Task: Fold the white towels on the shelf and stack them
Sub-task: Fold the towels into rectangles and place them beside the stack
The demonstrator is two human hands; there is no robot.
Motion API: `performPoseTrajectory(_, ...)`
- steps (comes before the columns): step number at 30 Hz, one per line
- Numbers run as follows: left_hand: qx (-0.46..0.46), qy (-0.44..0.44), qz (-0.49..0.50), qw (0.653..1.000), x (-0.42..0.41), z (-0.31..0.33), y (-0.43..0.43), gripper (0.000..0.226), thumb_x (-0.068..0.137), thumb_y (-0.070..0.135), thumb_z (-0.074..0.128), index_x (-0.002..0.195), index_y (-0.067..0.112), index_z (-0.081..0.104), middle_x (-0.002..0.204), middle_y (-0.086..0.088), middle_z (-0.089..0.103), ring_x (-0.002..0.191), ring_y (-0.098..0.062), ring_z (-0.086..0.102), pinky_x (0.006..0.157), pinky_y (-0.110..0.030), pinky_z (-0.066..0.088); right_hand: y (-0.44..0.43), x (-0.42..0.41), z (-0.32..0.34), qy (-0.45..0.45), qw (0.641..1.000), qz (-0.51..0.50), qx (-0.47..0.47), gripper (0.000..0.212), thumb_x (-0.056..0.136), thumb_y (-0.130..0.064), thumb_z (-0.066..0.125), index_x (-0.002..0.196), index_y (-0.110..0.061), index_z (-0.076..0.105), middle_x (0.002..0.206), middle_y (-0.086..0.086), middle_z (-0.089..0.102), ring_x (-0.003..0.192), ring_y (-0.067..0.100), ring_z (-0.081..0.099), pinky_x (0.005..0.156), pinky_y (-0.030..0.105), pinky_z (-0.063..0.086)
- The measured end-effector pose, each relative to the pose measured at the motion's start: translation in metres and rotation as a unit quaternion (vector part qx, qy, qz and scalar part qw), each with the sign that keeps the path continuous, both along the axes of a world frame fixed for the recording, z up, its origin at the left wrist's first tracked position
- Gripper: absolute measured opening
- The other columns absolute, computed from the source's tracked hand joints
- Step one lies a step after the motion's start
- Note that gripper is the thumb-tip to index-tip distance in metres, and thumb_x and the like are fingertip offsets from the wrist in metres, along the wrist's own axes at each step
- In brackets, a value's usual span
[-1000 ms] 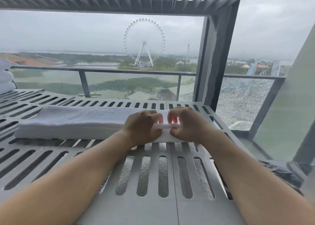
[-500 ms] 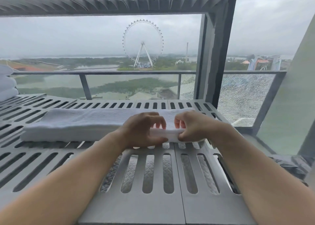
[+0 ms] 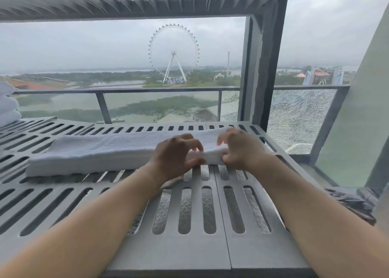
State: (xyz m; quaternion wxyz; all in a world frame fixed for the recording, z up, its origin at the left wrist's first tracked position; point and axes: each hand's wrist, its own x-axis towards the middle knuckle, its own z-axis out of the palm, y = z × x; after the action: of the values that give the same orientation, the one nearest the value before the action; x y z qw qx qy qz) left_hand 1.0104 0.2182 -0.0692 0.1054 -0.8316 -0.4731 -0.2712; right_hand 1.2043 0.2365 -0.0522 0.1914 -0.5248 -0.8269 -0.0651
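Got a big grey slatted shelf (image 3: 189, 246) with a long white towel (image 3: 101, 151) lying across it as a folded strip, plus a finished stack (image 3: 7, 105) at the far left. Pinching the strip's right end with left hand (image 3: 174, 157) and right hand (image 3: 237, 149), close together. Probably best to keep the layers together and carry that end over square.

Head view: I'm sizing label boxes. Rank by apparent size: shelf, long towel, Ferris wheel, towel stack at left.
1. shelf
2. long towel
3. Ferris wheel, shrunk by distance
4. towel stack, but the frame edge cuts it off, so its rank is unsure
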Motion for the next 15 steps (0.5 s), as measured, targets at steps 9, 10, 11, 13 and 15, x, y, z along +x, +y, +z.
performPoseTrajectory(9,-0.008,-0.009,-0.004,1.0,0.001,0.0,0.0,0.016,0.079,0.037,0.067,0.092,0.028,0.066,0.092,0.012,0.061,0.074,-0.008,0.055,0.064,-0.028,0.047,-0.002,0.005,0.005,0.01,1.0,0.008,-0.001,0.012,0.07,-0.023,0.063,0.08,-0.027,0.058,0.082,-0.007,0.058,0.076,0.014,0.056,0.059,0.024,0.042)
performPoseTrajectory(10,-0.014,-0.014,-0.007,1.0,0.0,0.001,-0.001,0.016,0.079,0.036,0.068,0.092,0.028,0.066,0.092,0.012,0.061,0.075,-0.009,0.057,0.065,-0.028,0.048,-0.004,0.002,0.005,0.013,0.999,0.032,0.002,0.016,0.071,-0.025,0.064,0.086,-0.027,0.061,0.086,-0.007,0.06,0.078,0.013,0.056,0.058,0.024,0.043)
performPoseTrajectory(11,-0.022,-0.015,-0.009,1.0,-0.002,0.003,-0.001,0.016,0.079,0.036,0.068,0.093,0.028,0.067,0.092,0.012,0.061,0.076,-0.009,0.058,0.066,-0.028,0.048,-0.007,-0.003,0.004,0.012,0.998,0.061,0.006,0.02,0.072,-0.027,0.064,0.092,-0.025,0.062,0.09,-0.007,0.061,0.08,0.013,0.057,0.06,0.025,0.045)
performPoseTrajectory(13,-0.036,0.002,-0.004,0.999,-0.012,0.01,-0.003,0.015,0.079,0.037,0.067,0.093,0.03,0.067,0.094,0.012,0.062,0.079,-0.01,0.059,0.068,-0.03,0.049,-0.012,-0.017,0.001,0.004,0.994,0.11,0.028,0.026,0.076,-0.027,0.063,0.101,-0.021,0.063,0.096,-0.006,0.061,0.083,0.014,0.057,0.065,0.028,0.048)
performPoseTrajectory(15,-0.037,0.017,0.008,0.999,-0.03,0.014,-0.006,0.012,0.08,0.037,0.066,0.091,0.032,0.068,0.094,0.012,0.063,0.079,-0.01,0.059,0.069,-0.031,0.051,-0.015,-0.033,0.0,-0.009,0.99,0.132,0.053,0.024,0.08,-0.025,0.06,0.103,-0.02,0.063,0.099,-0.005,0.06,0.082,0.016,0.058,0.066,0.031,0.051)
